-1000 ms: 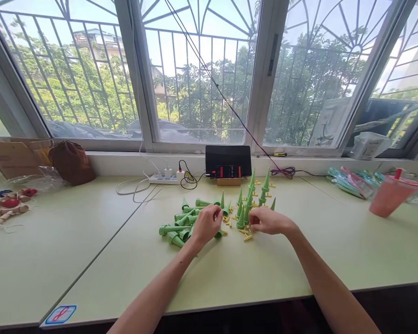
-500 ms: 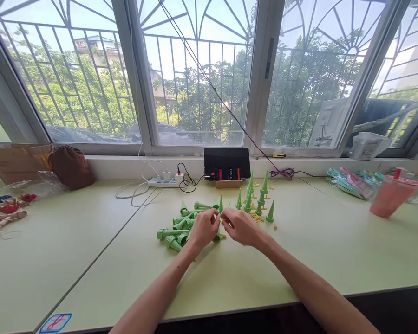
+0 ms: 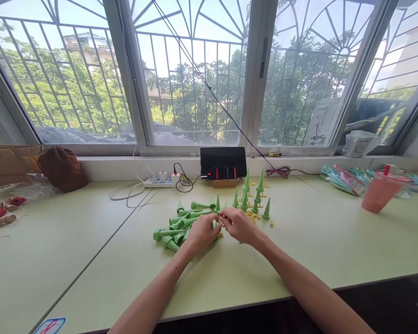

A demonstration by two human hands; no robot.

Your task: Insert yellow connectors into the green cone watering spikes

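Observation:
My left hand (image 3: 205, 229) and my right hand (image 3: 239, 224) meet fingertip to fingertip over the table, both closed in a pinch. What they pinch is small and mostly hidden behind the fingers; a hint of yellow shows there. Just beyond the fingertips a green pointed spike (image 3: 218, 202) stands upright. A loose pile of green plastic spikes (image 3: 170, 233) with wide capped ends lies against my left hand. Beyond my right hand, several upright green spikes (image 3: 257, 197) stand stacked with yellow side pieces, near a heap of small yellow parts (image 3: 252, 215). One single spike (image 3: 266, 209) stands at their right.
A phone (image 3: 225, 173) leans on a dark tablet (image 3: 209, 157) by the window. A power strip (image 3: 158, 183) with cables lies left of them. The pink cup (image 3: 383, 192) and bagged items (image 3: 341, 180) are at right; a brown pouch (image 3: 64, 169) and wooden pieces (image 3: 0, 215) at left.
The view has shifted slightly, so the scene sits a little further left. Both hands stay together in a pinch, with small finger movements and the fingertips slightly lower beside the upright spike.

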